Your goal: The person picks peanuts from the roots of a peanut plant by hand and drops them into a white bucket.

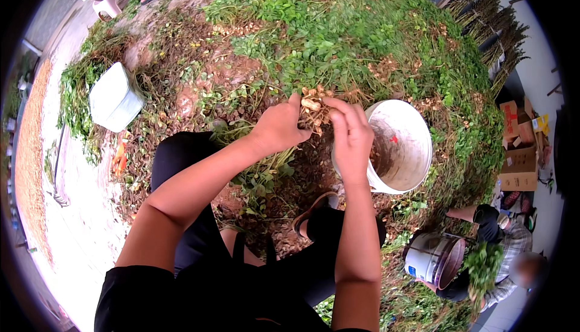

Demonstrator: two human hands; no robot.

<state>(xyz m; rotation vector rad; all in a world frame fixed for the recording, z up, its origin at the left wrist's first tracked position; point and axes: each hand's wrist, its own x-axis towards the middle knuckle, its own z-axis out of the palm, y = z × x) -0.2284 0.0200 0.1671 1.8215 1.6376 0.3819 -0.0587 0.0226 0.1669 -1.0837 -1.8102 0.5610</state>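
Note:
My left hand (282, 126) grips a peanut plant by its roots, and the leafy stems (267, 169) seem to trail down below the wrist. A cluster of tan peanut pods (311, 104) sits between my two hands. My right hand (352, 135) has its thumb and index finger at the right side of that cluster, apparently pinching the pods; the exact contact is partly hidden. Just right of this hand, a white plastic bucket (405, 146) leans with its mouth tipped to the right. Its inner wall is dirty and carries a red mark.
Pulled peanut plants (317, 42) cover the ground ahead. A pale square container (115, 98) lies at left. A person (512, 246) at lower right holds greenery by another bucket (435, 259). Someone sits on a stool (108, 6) at upper left. Cardboard boxes (519, 169) stand at right.

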